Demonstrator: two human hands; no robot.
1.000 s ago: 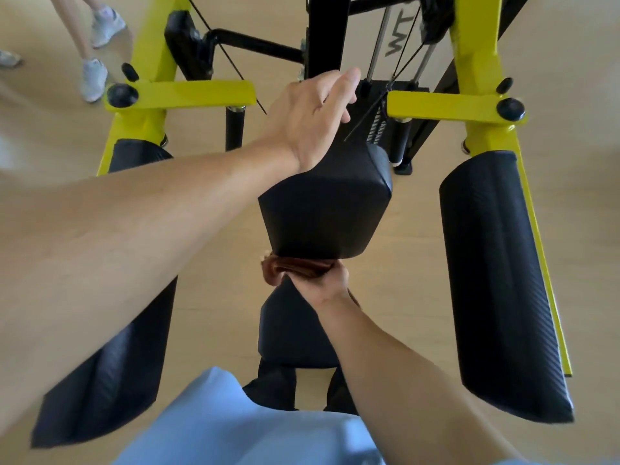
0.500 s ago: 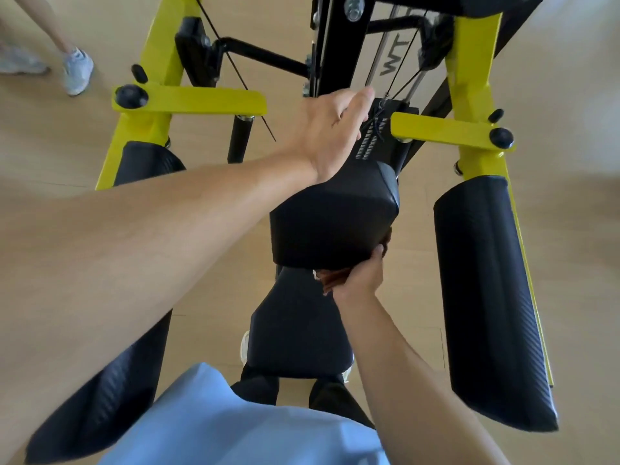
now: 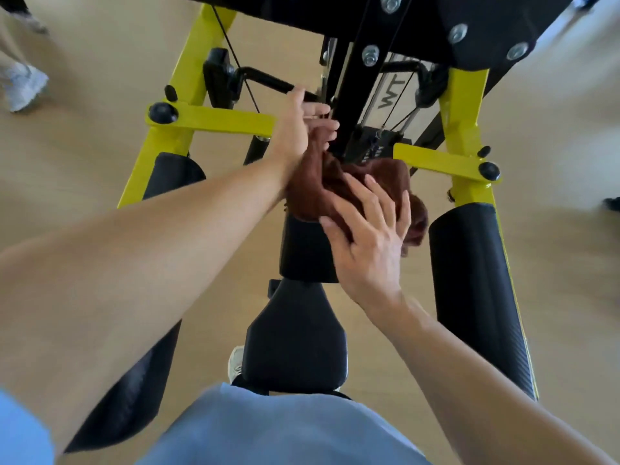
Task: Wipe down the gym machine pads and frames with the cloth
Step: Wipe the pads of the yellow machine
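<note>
- The machine: its black upright (image 3: 345, 105) and yellow frame (image 3: 214, 120) now fill the top of the view, so the head has tipped up and in compared with half a second ago.
- The back pad (image 3: 303, 250): half a second ago its whole top lay bare under the left hand. Now its upper end is covered by the cloth, and only the lower face shows above the seat (image 3: 295, 344).
- The cloth (image 3: 315, 186): a second ago it was a small wad pinched under the pad's lower edge. It has come up and lies bunched over the pad's top, against the upright.
- The right hand (image 3: 372, 246): it has left the underside and lies flat on the cloth, fingers spread wide, pressing rather than gripping.
- The left hand (image 3: 298, 129): it was resting open on the pad top. Now its fingers curl round the cloth's upper end beside the upright, holding it.
- My reading: the underside looks finished, and the wipe has shifted to the pad's top and the upright behind it. The side pads (image 3: 476, 297) appear untouched yet.
</note>
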